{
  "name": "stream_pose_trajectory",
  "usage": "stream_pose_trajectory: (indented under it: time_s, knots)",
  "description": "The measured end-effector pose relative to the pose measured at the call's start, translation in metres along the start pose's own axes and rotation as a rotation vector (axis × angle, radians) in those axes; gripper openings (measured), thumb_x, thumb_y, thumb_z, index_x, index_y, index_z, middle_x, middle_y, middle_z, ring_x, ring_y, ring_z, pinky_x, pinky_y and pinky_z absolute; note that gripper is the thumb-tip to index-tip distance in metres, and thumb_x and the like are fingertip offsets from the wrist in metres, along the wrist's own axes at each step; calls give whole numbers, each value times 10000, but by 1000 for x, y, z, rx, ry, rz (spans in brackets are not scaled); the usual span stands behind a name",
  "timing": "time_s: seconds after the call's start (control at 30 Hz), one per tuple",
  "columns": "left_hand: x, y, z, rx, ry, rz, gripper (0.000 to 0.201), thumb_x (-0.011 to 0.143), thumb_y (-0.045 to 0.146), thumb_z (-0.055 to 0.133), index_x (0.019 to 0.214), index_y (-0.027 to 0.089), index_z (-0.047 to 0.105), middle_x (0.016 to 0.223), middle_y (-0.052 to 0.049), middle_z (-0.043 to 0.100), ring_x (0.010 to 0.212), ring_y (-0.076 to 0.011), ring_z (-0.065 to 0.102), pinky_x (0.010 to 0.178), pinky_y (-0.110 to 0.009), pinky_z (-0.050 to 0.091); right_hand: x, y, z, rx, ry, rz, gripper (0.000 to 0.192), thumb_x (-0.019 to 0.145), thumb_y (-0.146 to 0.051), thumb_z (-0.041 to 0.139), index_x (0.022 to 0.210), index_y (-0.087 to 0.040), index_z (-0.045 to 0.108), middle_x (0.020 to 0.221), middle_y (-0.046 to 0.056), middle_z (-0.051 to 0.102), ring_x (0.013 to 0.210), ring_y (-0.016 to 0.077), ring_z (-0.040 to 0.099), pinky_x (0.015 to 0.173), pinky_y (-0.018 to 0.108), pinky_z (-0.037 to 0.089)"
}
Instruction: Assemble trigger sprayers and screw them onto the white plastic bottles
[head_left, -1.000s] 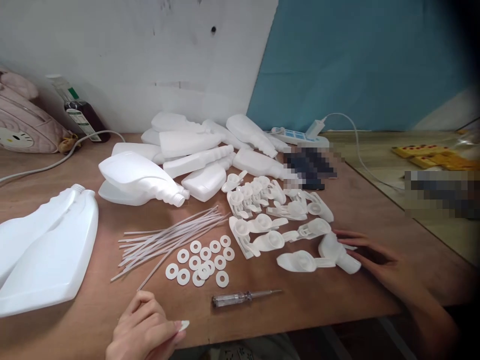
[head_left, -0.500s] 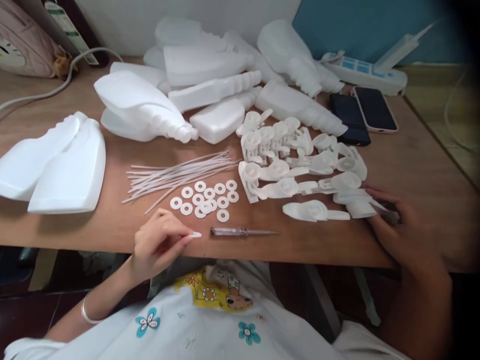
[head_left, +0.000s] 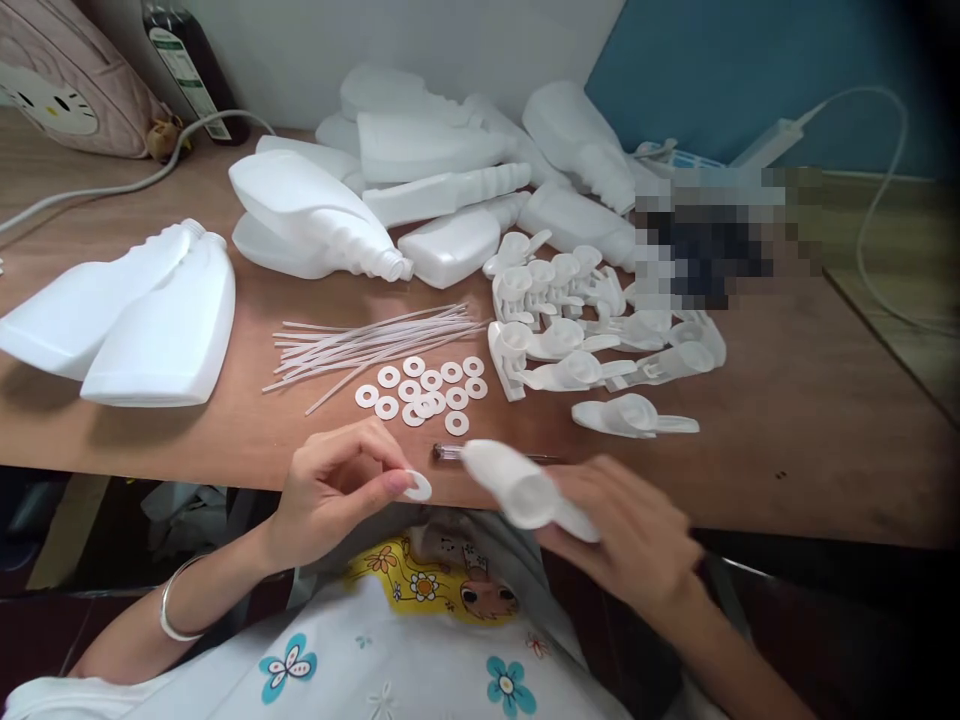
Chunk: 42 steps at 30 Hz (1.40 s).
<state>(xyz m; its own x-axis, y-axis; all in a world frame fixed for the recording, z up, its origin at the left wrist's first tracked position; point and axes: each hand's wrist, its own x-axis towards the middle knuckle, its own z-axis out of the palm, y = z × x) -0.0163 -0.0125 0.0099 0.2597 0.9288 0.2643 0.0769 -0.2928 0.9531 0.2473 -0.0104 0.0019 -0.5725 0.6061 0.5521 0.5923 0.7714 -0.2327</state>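
Pinching a single white washer (head_left: 424,490) between thumb and forefinger, the left hand (head_left: 330,495) hung by the near edge of the surface (head_left: 787,420). The right hand (head_left: 622,530), blurred, had its fingers closed on a white trigger head (head_left: 517,485), whose round opening faced the camera. The head was to the right of the held washer, near it but not touching. Partly hidden behind the head lay a screwdriver (head_left: 450,453), its clear handle showing to the left.

Beyond the left hand lay the loose washers (head_left: 436,412), a few overlapping, just in front of a bundle of thin tubes (head_left: 382,343). To the right of these, more trigger heads (head_left: 574,368) lay in uneven rows, with a lone head (head_left: 630,415) slightly nearer the person. White bottles (head_left: 435,147) lay heaped at the back, and two other bottles (head_left: 165,330) overlapped at the left, well apart from both hands.
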Motion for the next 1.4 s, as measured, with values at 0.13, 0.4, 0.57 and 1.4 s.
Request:
stream_pose_trajectory:
  time_s: [0.13,0.4,0.57,1.4]
  knots:
    - [2,8,6,45,5,12,30,774,151,611,764,172,630,649,-22,617,608,-122,521,585,-265,421,33,-18,34,90,-2,-128,99,799,-204,581,847,-122,553,637,54,613,568,159,523,507,274,435]
    - [3,-4,15,193,51,-176,48,770,209,621,782,166,604,658,12,471,547,-73,402,462,-196,323,32,-10,47,156,-100,-27,51,796,-179,535,766,-143,553,646,44,595,604,158,474,557,286,419]
    - [0,-14,15,144,88,-75,182,795,170,574,967,187,517,915,-38,538,791,-118,524,673,-231,450,31,-8,49,210,-96,2,54,805,-210,537,807,-156,537,708,41,611,656,164,479,598,297,425]
    - [-4,-25,14,450,-75,498,197,765,84,605,946,160,594,975,-92,589,827,-126,618,687,-201,547,32,-8,48,211,-62,-166,203,800,-179,515,989,-217,575,1018,59,608,857,176,547,747,342,411]
